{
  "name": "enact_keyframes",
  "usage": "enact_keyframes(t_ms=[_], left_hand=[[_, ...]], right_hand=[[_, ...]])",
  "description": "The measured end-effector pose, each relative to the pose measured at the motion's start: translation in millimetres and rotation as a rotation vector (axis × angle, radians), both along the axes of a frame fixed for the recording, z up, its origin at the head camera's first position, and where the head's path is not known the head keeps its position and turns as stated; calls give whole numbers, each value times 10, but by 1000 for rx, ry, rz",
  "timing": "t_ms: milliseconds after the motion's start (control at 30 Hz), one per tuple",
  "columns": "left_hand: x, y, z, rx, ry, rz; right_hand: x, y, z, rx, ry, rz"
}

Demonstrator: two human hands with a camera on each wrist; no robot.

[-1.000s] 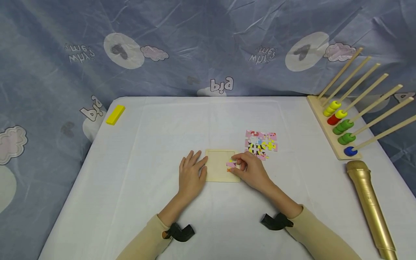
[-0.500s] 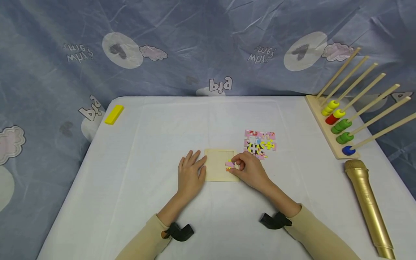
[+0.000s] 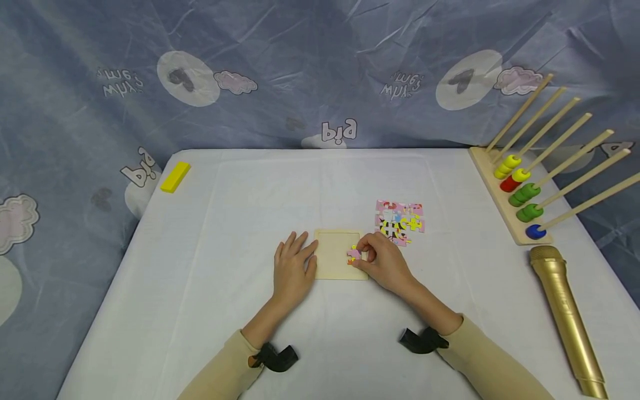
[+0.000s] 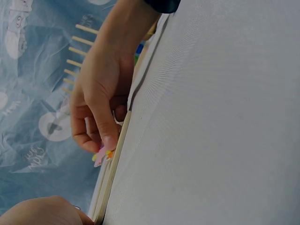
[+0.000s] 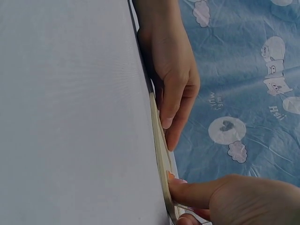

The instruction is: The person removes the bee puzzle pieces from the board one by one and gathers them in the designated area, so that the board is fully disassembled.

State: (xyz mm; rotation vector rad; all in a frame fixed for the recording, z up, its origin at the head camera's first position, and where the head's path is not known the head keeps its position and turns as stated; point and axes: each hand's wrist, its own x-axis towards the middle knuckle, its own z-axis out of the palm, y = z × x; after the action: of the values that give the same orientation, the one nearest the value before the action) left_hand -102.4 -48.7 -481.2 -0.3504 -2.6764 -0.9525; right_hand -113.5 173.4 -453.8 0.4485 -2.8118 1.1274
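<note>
A shallow square wooden puzzle tray (image 3: 332,261) lies on the white tabletop in the head view. My right hand (image 3: 387,264) pinches a pink and yellow jigsaw piece (image 3: 354,254) between thumb and fingers over the tray's right part. In the left wrist view that jigsaw piece (image 4: 99,157) is tilted under the thumb; whether it touches the tray's floor I cannot tell. My left hand (image 3: 293,272) rests at the tray's left edge, fingers spread, holding nothing. Just beyond the right hand lies a partly joined group of jigsaw pieces (image 3: 400,216), pink with yellow and black shapes.
At the right stands a wooden counting rack (image 3: 510,205) with slanting rods and coloured beads. A gold microphone (image 3: 567,311) lies in front of it. One yellow block (image 3: 175,177) sits at the far left corner. A patterned blue-grey cloth (image 3: 280,72) hangs behind the table.
The jigsaw piece tips slightly in the right hand's pinch, almost in place over the tray. The left hand stays at the tray's edge. The whole head view has shifted a little.
</note>
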Motion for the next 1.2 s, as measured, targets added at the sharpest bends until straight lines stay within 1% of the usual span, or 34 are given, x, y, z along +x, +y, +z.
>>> enact_keyframes(t_ms=[100, 267, 367, 467, 633, 667, 733, 867, 900, 1033, 1200], left_hand=[[4, -1, 6, 2, 3, -2], [5, -2, 11, 5, 9, -5], [3, -2, 10, 4, 19, -8], [4, 2, 10, 8, 18, -13], [6, 3, 5, 8, 8, -10], [5, 2, 2, 8, 7, -9], [3, 1, -5, 8, 9, -8], [3, -5, -8, 7, 12, -11], [3, -6, -8, 7, 12, -12], [3, -9, -8, 6, 9, -14], [4, -5, -11, 10, 3, -10]], right_hand=[[4, -5, -9, -26, 19, 18], [13, -10, 18, -123, 25, 40], [21, -2, 60, -208, -12, 32], [25, 20, 119, -294, -77, 17], [2, 126, 184, -356, -151, -26], [7, 149, 228, -353, -159, -40], [-4, 237, 248, -340, -157, -73], [-15, 479, 281, -314, -121, -156], [-30, 560, 251, -311, -106, -179], [-39, 818, 259, -293, -77, -279], [-47, 1017, 244, -258, -84, -392]])
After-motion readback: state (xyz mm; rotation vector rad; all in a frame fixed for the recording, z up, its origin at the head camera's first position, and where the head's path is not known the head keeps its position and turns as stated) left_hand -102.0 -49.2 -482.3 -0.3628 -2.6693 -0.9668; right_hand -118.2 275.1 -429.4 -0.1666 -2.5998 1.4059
